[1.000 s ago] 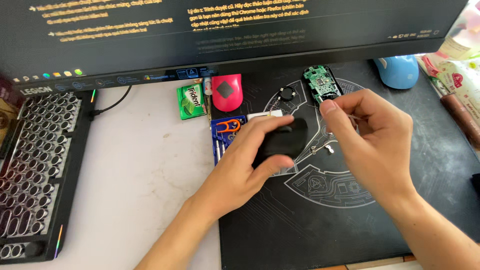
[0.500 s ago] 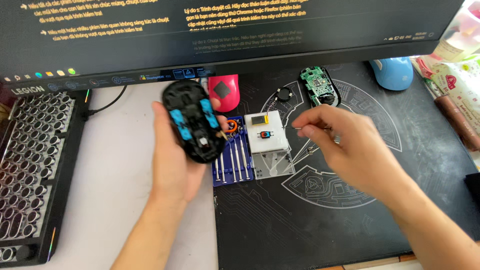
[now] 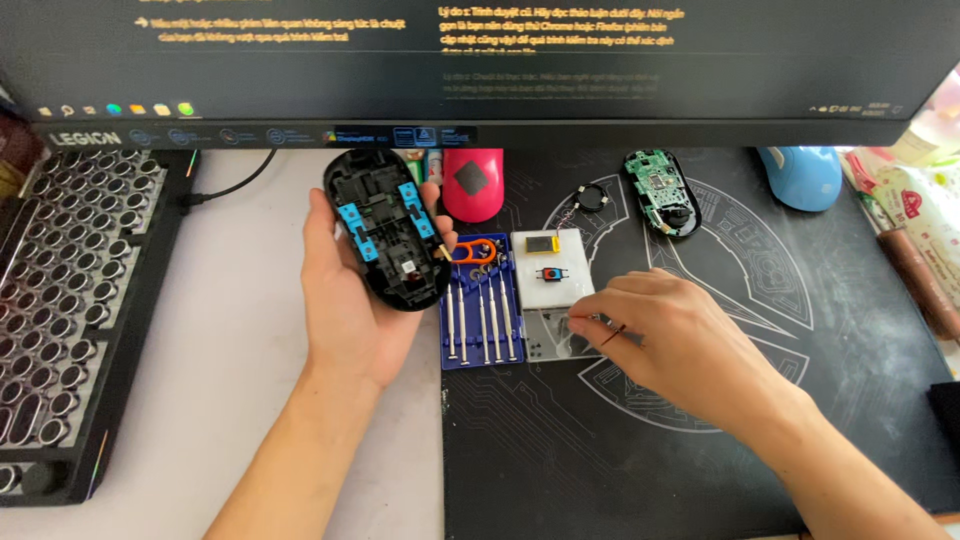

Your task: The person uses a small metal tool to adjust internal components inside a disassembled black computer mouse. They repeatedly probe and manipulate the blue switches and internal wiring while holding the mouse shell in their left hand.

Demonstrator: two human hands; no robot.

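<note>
Left hand (image 3: 355,300) grips the black mouse shell (image 3: 387,228) raised above the desk (inside facing up), right hand (image 3: 680,340) pinches what looks like a small screw beside the blue screwdriver tray (image 3: 482,318).

The left hand (image 3: 355,300) holds a black mouse shell (image 3: 385,228) with its open inside facing up, blue clips showing, its fingers (image 3: 440,245) wrapped round the far edge. Just beyond those fingers lies a blue screwdriver set (image 3: 480,320) and a small white box (image 3: 552,266). The right hand (image 3: 680,345) rests on the black mat (image 3: 800,400), its fingers (image 3: 590,322) pinching a thin tool (image 3: 615,335) beside a clear tray (image 3: 550,335) on the table (image 3: 240,330)
</note>
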